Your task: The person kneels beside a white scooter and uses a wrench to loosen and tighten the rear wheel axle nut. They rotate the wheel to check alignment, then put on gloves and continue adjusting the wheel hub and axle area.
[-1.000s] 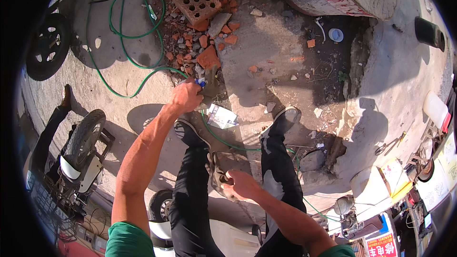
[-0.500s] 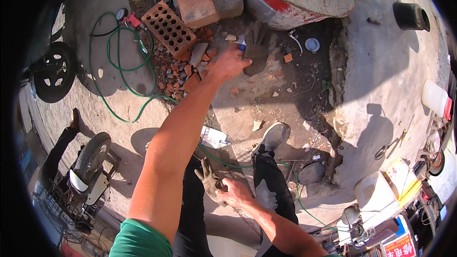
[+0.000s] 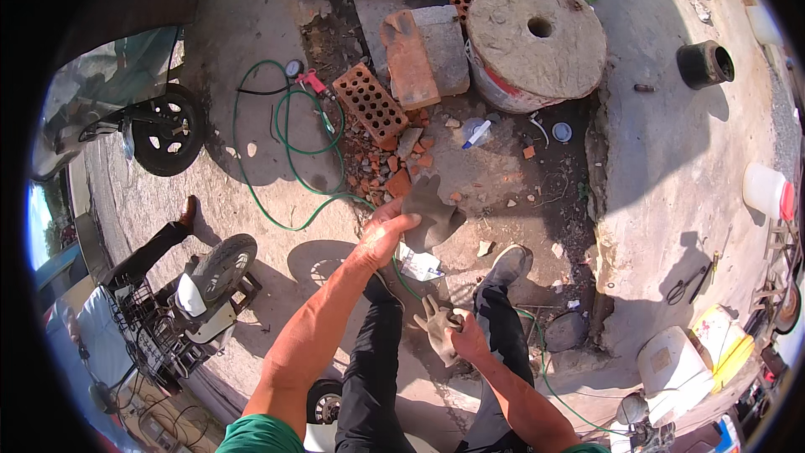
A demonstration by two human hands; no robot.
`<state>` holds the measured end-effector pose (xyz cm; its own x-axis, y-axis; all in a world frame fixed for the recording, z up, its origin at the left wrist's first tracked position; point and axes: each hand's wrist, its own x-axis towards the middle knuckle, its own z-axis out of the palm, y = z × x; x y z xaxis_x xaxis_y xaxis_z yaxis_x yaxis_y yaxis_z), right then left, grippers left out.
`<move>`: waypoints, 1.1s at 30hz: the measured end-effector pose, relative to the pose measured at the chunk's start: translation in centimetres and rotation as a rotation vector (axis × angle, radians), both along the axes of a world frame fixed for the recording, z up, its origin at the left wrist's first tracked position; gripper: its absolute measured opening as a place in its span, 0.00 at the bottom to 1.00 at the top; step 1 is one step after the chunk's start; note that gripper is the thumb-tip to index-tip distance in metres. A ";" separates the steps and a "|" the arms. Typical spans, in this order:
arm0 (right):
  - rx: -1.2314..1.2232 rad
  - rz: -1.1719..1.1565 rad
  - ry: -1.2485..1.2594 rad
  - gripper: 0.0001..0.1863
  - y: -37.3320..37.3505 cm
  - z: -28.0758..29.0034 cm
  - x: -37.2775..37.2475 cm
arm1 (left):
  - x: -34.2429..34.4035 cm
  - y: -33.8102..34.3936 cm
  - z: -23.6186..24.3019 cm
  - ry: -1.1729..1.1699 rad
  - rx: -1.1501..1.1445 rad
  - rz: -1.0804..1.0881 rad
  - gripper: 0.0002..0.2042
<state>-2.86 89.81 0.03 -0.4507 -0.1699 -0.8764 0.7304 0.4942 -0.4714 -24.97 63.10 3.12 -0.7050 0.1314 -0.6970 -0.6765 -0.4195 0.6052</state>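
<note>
My left hand (image 3: 386, 233) is closed on a dark grey work glove (image 3: 433, 211), which hangs from between thumb and fingers above the broken bricks and dirt. Lower down, between my legs, my right hand (image 3: 471, 339) grips the cuff of a second glove (image 3: 438, 331), lighter grey-brown, with its empty fingers pointing away to the left. Ahead of both hands, a white and blue bottle or tube (image 3: 476, 134) lies on the ground. A white printed box or packet (image 3: 419, 263) lies near my left foot, partly below the dark glove.
A perforated red brick (image 3: 370, 103) and rubble (image 3: 394, 164) lie ahead. Beyond stands a round drum with a concrete top (image 3: 537, 42). A green hose (image 3: 289, 130) with a gauge loops to the left and runs past my feet. Pliers and a screwdriver (image 3: 696, 283) lie right. Wheeled vehicles stand left.
My left hand has come back toward me, lifting the dark glove off the ground beside the bottle. My right hand still holds the other glove. The view has shifted.
</note>
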 end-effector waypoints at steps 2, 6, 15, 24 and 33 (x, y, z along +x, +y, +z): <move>-0.014 0.026 0.033 0.37 0.9 3.3 0.2 | 1.6 -1.3 6.3 0.042 0.199 0.122 0.19; -0.231 -0.026 0.072 0.36 -0.5 11.9 -4.3 | 5.2 -1.2 17.2 0.054 0.396 0.379 0.24; -0.641 0.089 0.129 0.36 -5.4 35.4 -16.5 | 12.7 -1.4 33.1 0.175 0.185 0.154 0.21; -0.397 0.185 0.402 0.20 -9.6 42.5 -15.5 | 16.7 -3.5 39.2 -0.092 -0.202 0.099 0.14; -0.253 0.373 0.332 0.28 -11.2 45.8 -15.0 | 20.6 -0.9 45.5 0.402 -0.526 -0.147 0.31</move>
